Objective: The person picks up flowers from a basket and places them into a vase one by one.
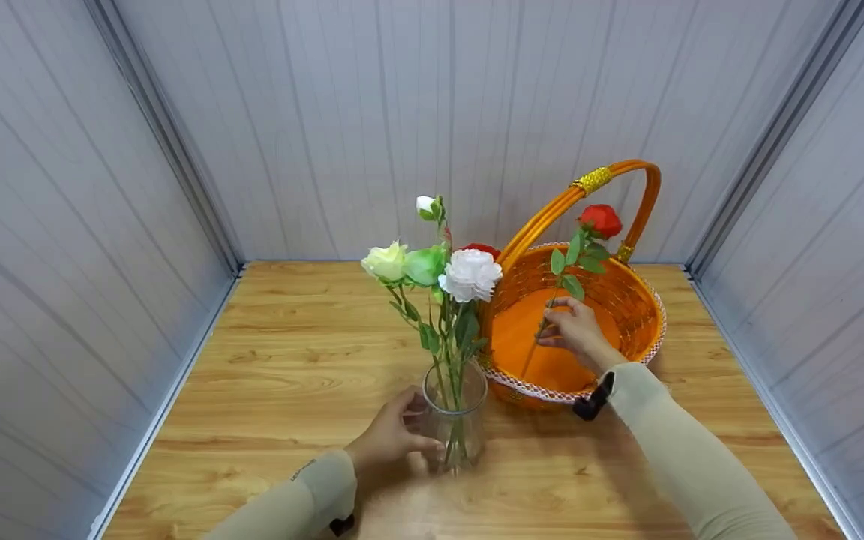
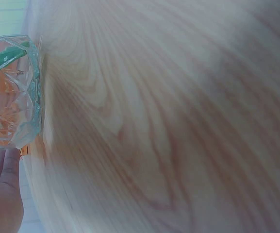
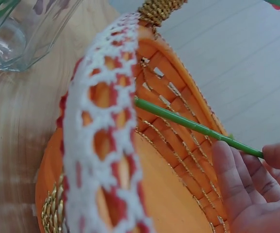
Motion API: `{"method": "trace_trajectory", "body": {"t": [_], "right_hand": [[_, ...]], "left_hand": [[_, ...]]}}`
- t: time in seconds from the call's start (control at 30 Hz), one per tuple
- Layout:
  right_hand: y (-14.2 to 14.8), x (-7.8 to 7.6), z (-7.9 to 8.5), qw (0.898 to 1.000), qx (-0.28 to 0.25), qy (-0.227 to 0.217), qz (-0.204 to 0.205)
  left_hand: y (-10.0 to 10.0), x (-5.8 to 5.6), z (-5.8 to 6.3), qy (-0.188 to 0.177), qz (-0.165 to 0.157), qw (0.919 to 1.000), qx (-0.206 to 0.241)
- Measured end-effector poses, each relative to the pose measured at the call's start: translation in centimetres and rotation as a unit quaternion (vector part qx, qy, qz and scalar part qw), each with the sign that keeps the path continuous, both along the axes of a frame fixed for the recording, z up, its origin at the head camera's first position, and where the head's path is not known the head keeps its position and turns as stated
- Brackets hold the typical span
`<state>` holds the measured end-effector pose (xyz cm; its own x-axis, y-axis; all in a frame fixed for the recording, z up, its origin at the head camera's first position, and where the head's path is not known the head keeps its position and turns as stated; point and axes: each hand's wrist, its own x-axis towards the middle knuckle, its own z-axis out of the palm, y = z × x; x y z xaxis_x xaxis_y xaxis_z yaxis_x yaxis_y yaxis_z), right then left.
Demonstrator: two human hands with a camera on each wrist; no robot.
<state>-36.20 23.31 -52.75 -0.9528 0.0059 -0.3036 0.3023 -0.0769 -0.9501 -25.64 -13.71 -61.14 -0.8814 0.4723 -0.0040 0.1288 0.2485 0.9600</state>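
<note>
A clear glass vase (image 1: 469,427) stands on the wooden table with white, pale yellow and green flowers in it. The left hand (image 1: 394,431) is at the vase's left side, thumb toward the front; in the left wrist view its fingers (image 2: 8,170) reach straight to the glass. The right hand (image 1: 574,330) pinches the stem of a red rose (image 1: 601,220) between thumb and fingers. That rose is upright, slightly tilted, over the orange basket (image 1: 649,330). Its green stem (image 3: 193,125) passes above the basket's inside in the right wrist view, lower end near the rim.
The basket's tall arched handle (image 1: 544,219) rises behind the right hand. Another red bloom (image 1: 481,248) shows partly behind the white flower (image 1: 470,275). Pale panel walls (image 1: 342,135) enclose the table (image 1: 289,345) at the back and both sides.
</note>
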Motion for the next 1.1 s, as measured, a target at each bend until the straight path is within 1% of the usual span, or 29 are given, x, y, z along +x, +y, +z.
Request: {"method": "trace_trajectory", "body": {"t": [0.17, 0.4, 0.53, 0.63, 0.77, 0.83, 0.97, 1.1], "right_hand": [[0.5, 0.2, 0.4, 1.000, -0.004, 0.006, -0.008], [1.2, 0.7, 0.7, 0.999, -0.009, 0.035, -0.021], [1.3, 1.1, 0.8, 0.998, -0.014, 0.055, -0.043], [1.4, 1.4, 0.8, 0.996, -0.028, 0.065, -0.054], [1.7, 1.8, 0.9, 0.994, -0.042, 0.077, -0.060], [1.8, 2.1, 0.9, 0.994, -0.039, 0.083, -0.064], [2.0, 2.6, 1.0, 0.991, -0.043, 0.098, -0.075], [2.0, 3.0, 1.3, 0.989, -0.055, 0.110, -0.082]], "left_hand": [[0.0, -0.1, -0.1, -0.001, 0.002, 1.0000, 0.002], [0.1, -0.2, -0.3, 0.003, 0.001, 1.0000, 0.005], [0.0, -0.3, -0.4, 0.002, 0.001, 1.0000, 0.006], [0.0, -0.3, -0.4, 0.001, -0.001, 1.0000, 0.006], [0.0, -0.4, -0.4, 0.004, -0.001, 1.0000, 0.003], [0.0, -0.3, -0.4, 0.005, -0.003, 1.0000, 0.002], [-0.1, -0.3, -0.4, 0.002, -0.003, 0.9999, -0.012], [-0.2, -0.3, -0.3, 0.004, -0.005, 0.9998, -0.016]]}}
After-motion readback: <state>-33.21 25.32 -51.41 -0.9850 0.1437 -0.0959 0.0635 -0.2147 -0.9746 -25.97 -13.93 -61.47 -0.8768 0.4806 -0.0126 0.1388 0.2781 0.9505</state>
